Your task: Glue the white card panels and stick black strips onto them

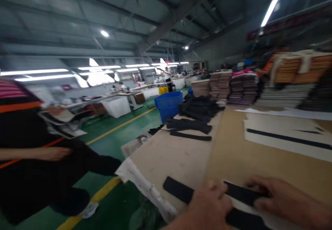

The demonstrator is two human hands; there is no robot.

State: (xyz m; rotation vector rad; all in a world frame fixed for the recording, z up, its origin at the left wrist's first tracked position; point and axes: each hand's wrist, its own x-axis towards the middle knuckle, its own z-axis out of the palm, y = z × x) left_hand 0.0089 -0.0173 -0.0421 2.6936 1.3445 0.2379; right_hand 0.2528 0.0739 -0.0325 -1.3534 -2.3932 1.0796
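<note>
At the table's near edge, my left hand (211, 202) is closed over a black fabric strip (178, 189), whose end sticks out to the left. My right hand (280, 197) is curled over another black strip (241, 192), thumb and fingers on either side of it. A pale edge shows under this strip. More black material (245, 219) lies below, between my hands. Farther up on the right, a cream panel (285, 143) bears a long dark strip.
Dark strips (198, 109) are heaped on the table (181, 154). Folded fabric stacks (242, 88) line its far side. Blue crates (168, 102) stand beyond its left edge. A person in dark clothing (23, 129) is at the left, on the green floor.
</note>
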